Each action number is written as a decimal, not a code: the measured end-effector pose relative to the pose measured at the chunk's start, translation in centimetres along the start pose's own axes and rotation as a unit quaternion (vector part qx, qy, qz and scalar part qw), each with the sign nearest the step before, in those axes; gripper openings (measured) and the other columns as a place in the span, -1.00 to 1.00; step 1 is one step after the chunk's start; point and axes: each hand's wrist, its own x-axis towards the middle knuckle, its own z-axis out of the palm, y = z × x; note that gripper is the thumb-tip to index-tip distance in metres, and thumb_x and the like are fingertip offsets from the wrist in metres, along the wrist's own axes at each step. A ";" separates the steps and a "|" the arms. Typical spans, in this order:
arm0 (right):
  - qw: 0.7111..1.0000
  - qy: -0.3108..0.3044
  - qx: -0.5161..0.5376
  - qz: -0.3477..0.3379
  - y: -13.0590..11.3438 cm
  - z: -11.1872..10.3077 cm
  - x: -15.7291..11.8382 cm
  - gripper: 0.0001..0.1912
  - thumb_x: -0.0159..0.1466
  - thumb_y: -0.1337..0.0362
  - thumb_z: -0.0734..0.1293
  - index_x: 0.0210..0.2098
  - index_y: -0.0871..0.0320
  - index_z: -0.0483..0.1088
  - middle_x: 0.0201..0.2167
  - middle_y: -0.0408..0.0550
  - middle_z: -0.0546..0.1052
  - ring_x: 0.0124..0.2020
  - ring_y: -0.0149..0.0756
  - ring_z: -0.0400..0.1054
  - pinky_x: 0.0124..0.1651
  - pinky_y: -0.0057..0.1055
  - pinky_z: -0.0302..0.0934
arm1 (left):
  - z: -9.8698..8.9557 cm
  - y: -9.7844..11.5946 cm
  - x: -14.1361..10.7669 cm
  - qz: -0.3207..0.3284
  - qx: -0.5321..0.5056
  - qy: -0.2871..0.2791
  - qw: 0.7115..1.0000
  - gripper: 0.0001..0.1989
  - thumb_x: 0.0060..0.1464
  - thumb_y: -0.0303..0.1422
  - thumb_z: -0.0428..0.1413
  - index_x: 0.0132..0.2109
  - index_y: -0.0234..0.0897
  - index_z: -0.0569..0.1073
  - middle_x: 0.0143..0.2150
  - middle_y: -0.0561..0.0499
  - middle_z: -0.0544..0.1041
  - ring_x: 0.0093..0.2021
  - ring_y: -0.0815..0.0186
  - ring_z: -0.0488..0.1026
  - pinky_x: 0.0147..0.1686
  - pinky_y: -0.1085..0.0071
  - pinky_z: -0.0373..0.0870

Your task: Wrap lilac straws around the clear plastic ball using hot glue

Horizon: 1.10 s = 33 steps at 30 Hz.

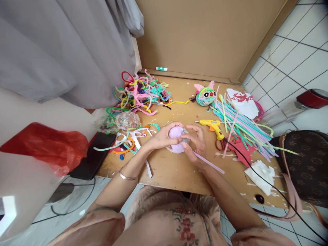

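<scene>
Brown table [164,175] by a white-tiled wall [289,54], grey curtain [84,51] upper L. Lilac-wrapped ball [176,143] is over the table's near-middle part, L hand [164,135] closed round it, R hand [196,147] w/ thumb & fingers bent in at its R side; a lilac pipe cleaner [211,164] sticks out past R palm, can't tell if gripped. Yellow glue gun [212,126] lies to R, eared ball [205,97] farther back.
</scene>
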 end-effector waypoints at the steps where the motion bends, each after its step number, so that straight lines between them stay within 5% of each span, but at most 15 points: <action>1: 1.000 0.004 0.003 0.003 0.0 0.0 0.0 -0.77 0.21 0.15 0.24 -0.23 0.06 0.47 -0.01 0.02 0.36 0.05 -0.07 0.27 0.10 0.02 0.18 | 0.0 0.0 0.0 -0.002 -0.001 0.000 1.000 -0.47 -0.14 -0.26 0.18 0.03 -0.30 0.38 -0.01 -0.09 0.42 -0.01 0.16 0.37 0.05 0.23 0.32; 7: 1.000 -0.001 0.015 -0.008 0.1 0.1 0.0 -0.73 0.21 0.18 0.26 -0.12 0.05 0.44 0.01 0.04 0.35 0.05 -0.07 0.27 0.09 0.01 0.18 | 0.0 0.0 0.0 -0.004 -0.004 0.003 1.000 -0.49 -0.14 -0.28 0.18 0.02 -0.29 0.38 -0.01 -0.09 0.42 -0.01 0.16 0.37 0.07 0.22 0.31; 14: 1.000 0.006 0.011 0.010 -0.2 0.0 0.1 -0.80 0.21 0.15 0.24 -0.25 0.06 0.43 -0.04 0.01 0.36 0.02 -0.08 0.28 0.09 0.00 0.18 | 0.0 0.0 0.0 0.005 0.000 0.000 1.000 -0.48 -0.16 -0.27 0.18 0.02 -0.32 0.38 -0.01 -0.11 0.42 0.01 0.12 0.37 0.08 0.18 0.30; 21: 0.998 -0.042 -0.023 0.040 -0.1 0.2 0.1 -0.60 0.26 0.10 0.22 0.05 0.06 0.34 0.10 0.07 0.28 0.15 -0.04 0.19 0.18 0.04 0.10 | 0.1 -0.6 0.1 0.010 0.000 0.009 1.000 -0.47 -0.17 -0.33 0.17 0.03 -0.30 0.37 0.05 -0.10 0.43 0.07 0.11 0.37 0.16 0.17 0.25; 33: 0.996 -0.069 -0.031 0.044 0.3 0.2 0.1 -0.51 0.29 0.03 0.18 0.17 0.04 0.27 0.16 0.09 0.23 0.22 -0.01 0.13 0.24 0.08 0.05 | 0.1 -0.4 0.0 -0.005 -0.022 0.009 1.000 -0.36 -0.21 -0.34 0.19 0.10 -0.29 0.29 0.13 -0.13 0.37 0.16 0.08 0.31 0.21 0.16 0.20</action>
